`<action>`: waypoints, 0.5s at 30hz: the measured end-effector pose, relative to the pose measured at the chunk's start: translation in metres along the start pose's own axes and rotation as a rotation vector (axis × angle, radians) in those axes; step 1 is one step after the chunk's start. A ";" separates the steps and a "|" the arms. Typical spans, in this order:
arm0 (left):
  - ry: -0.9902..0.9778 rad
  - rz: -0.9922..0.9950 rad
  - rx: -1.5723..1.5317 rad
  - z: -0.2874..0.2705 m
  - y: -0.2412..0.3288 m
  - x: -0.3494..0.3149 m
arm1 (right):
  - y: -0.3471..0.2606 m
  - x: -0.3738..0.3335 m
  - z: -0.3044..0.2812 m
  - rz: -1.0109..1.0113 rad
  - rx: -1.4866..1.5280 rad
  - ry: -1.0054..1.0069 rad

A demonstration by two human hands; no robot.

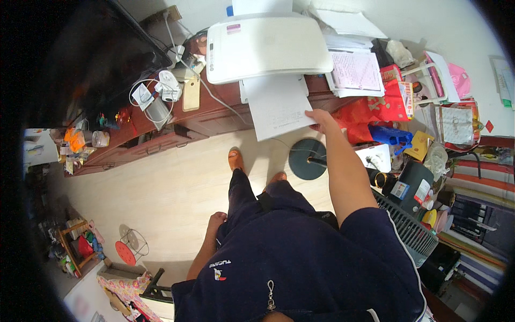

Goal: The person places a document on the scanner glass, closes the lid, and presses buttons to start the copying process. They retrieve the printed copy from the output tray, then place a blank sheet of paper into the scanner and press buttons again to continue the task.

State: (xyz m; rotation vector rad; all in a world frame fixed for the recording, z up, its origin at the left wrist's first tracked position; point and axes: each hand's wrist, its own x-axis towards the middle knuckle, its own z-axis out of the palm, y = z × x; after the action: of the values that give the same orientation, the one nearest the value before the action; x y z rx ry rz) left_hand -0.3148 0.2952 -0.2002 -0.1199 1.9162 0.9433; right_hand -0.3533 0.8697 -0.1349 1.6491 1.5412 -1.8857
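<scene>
A white printer (268,47) stands on a dark red wooden cabinet (209,121). From its front edge a printed sheet of paper (279,107) sticks out toward me. My right hand (320,120) pinches the near right corner of this sheet. The sheet's far end is hidden under the printer. Down beside my thigh hangs my left hand (216,220), its fingers loosely curled, with nothing visible in them.
Right of the printer lie stacked written papers (357,72) and red bags (370,110). A cable, a phone-shaped gold item (191,94) and a white plug device (168,86) lie left. Below are a round dark base (307,159), a grey basket (407,225) and a red stool (125,253).
</scene>
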 end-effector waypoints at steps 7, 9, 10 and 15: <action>-0.019 0.081 -0.119 -0.017 0.092 0.066 | -0.043 -0.058 -0.034 -0.046 -0.290 -0.161; -0.040 0.152 -0.213 -0.016 0.147 0.075 | -0.075 -0.090 -0.040 -0.048 -0.495 -0.178; -0.052 0.250 -0.079 -0.022 0.159 0.091 | -0.094 -0.112 -0.035 -0.068 -0.629 -0.213; 0.098 0.979 0.188 -0.038 0.309 0.051 | -0.160 -0.179 -0.020 -0.461 -1.162 -0.353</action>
State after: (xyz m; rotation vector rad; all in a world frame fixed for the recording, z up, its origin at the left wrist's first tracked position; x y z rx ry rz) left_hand -0.5082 0.5008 -0.0586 0.9761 2.1428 1.3691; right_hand -0.3909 0.8737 0.1035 0.4538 2.2584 -0.8872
